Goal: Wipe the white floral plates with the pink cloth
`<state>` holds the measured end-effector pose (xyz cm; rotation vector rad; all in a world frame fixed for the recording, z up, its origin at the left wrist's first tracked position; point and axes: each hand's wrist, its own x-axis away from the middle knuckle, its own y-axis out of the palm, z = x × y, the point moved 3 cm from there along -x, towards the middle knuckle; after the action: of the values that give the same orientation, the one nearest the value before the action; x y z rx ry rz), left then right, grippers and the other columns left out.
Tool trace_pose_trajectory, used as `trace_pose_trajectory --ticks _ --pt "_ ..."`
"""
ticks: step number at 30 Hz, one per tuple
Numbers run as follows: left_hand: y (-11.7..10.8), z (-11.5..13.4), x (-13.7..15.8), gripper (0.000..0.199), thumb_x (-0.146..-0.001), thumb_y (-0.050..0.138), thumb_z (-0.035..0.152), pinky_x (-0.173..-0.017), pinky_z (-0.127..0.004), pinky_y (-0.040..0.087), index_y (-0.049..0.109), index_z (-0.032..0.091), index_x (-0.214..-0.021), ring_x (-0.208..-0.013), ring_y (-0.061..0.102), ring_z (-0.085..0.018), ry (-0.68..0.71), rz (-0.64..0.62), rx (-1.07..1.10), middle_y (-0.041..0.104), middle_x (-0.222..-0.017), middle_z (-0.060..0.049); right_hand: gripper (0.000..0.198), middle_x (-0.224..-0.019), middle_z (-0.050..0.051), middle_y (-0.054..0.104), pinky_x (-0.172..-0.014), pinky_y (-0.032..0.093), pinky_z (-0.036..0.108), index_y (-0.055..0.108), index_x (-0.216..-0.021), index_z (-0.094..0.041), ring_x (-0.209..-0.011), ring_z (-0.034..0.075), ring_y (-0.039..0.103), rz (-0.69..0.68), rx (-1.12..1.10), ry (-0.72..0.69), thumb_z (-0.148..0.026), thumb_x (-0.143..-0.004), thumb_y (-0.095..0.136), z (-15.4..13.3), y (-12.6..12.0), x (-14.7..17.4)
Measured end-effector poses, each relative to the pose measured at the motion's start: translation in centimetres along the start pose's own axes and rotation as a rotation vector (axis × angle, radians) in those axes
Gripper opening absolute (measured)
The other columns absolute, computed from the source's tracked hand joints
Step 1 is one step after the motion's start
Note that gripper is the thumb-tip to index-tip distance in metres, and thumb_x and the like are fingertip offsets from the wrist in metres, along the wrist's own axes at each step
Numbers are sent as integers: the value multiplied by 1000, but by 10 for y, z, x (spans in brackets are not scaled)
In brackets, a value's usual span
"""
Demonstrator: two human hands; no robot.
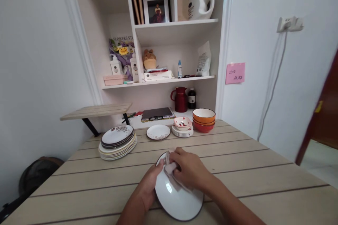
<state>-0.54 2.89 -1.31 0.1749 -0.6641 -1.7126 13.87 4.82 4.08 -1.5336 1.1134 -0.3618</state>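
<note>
A white plate with a dark rim (179, 200) is tilted toward me above the near part of the wooden table (245, 182). My left hand (149, 182) grips its left edge, thumb on the plate's face and the other fingers hidden behind it. Against the upper part of the plate, my right hand (188, 168) is closed on a crumpled pale cloth (170, 167). Beyond the hands, a single white plate with a floral pattern (158, 132) lies flat on the table.
Stacked plates (117, 144) stand at the left, below a small raised wooden shelf (96, 110). Small dishes (182, 128) and orange and red bowls (204, 120) are stacked at the back right. Behind them are a red jug (180, 99) and a white shelf unit (176, 24).
</note>
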Motion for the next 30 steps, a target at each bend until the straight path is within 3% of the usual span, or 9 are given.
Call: trace_pose_trajectory --ticks 4,7,14,21,25,30 --pt "1 1 2 46 -78 65 42 -78 -33 50 61 11 -113 -80 69 -24 -18 -30 -4 74 -89 -11 20 -88 -1 59 -61 27 25 61 -84 -25 -75 15 51 -138 -81 -180 -20 -64 57 -2 -7 7" --pt "4 1 4 47 -78 64 45 -77 -34 50 62 11 -111 -78 69 -24 -19 -17 -7 74 -87 -11 20 -89 -1 60 -65 32 24 62 -84 -25 -78 14 52 -159 -180 -246 -19 -65 58 -8 -6 7" --pt "2 0 0 45 -78 63 46 -73 -34 51 63 10 -106 -73 69 -24 0 35 25 73 -81 -11 26 -97 0 59 -73 36 24 64 -96 -28 -86 15 55 -3 -193 -95 -18 -74 54 -16 12 -2" --pt "1 1 1 40 -78 64 42 -70 -31 50 64 11 -104 -75 69 -23 36 37 -20 74 -87 -12 25 -99 1 55 -64 32 24 61 -97 -28 -78 14 55 121 -94 81 -20 -76 50 -1 2 -5" --pt "3 2 3 44 -78 64 44 -73 -32 50 63 11 -108 -79 69 -24 -2 -6 -46 73 -90 -13 25 -94 0 57 -61 28 26 60 -92 -26 -73 14 54 43 -20 82 -18 -71 50 4 -6 -1" --pt "2 2 4 45 -79 62 46 -75 -33 50 63 10 -107 -79 69 -24 -8 -13 -62 74 -88 -13 21 -95 0 61 -62 29 26 61 -85 -25 -76 16 54 -146 -45 -59 -20 -65 55 5 -12 7"
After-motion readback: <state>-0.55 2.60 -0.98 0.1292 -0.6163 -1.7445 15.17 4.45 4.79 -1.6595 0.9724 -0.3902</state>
